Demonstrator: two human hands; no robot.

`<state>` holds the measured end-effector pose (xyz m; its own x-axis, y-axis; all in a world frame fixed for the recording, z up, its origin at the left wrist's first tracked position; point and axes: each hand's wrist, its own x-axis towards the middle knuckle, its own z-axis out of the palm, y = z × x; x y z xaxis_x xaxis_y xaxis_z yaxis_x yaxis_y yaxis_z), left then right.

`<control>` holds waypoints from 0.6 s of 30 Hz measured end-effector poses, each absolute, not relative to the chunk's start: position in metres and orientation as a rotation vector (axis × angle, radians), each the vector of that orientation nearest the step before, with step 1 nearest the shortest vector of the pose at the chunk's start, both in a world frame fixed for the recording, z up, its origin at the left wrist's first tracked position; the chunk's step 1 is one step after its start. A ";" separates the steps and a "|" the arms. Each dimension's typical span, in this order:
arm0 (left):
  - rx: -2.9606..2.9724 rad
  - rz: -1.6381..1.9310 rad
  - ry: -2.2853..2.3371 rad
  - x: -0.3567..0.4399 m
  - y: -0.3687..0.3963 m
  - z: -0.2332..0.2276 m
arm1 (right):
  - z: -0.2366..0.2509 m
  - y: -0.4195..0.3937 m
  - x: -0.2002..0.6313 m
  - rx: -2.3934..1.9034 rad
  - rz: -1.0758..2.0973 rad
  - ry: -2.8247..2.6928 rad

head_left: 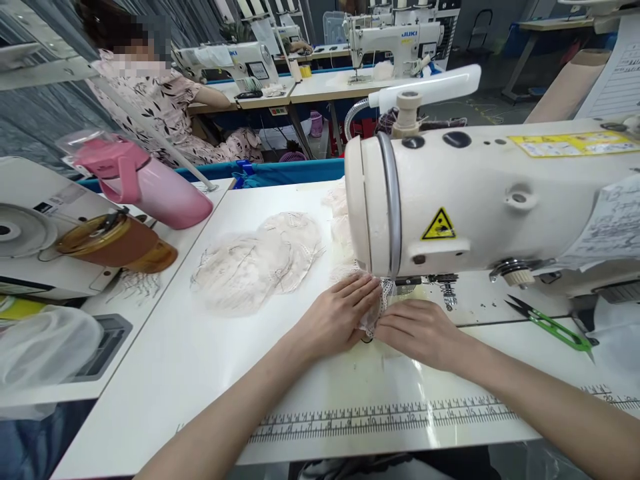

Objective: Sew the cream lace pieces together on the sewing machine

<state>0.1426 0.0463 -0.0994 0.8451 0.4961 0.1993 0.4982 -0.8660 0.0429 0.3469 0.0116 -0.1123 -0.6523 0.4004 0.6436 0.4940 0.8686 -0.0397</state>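
A pale, sheer piece of lace fabric (371, 320) lies under the head of a white sewing machine (470, 193). My left hand (343, 312) rests over its left side, fingers together and bent slightly over the cloth, thumb close to the near edge. From the right, my right hand (419, 330) pinches the near end of the same lace with closed fingertips. The machine's head hides the needle and the far part of the cloth. Left of my hands, several round pale lace pieces (240, 275) lie overlapping on the white table (165, 373).
Green-handled thread snips (555, 328) lie at the right. A ruler strip (370, 423) runs along the front edge. At the left stand a pink bottle (165, 190) and a brown cup (117, 243), both near another machine. A person (145, 100) sits beyond, by more sewing machines.
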 end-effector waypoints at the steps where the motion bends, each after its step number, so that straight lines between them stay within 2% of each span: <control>1: -3.003 -0.316 -0.813 0.143 0.046 -0.100 | -0.112 0.012 0.347 -0.646 -0.179 -2.363; 18: -2.810 -0.392 -0.916 0.158 0.033 -0.110 | -0.123 0.011 0.369 -0.859 -0.137 -2.482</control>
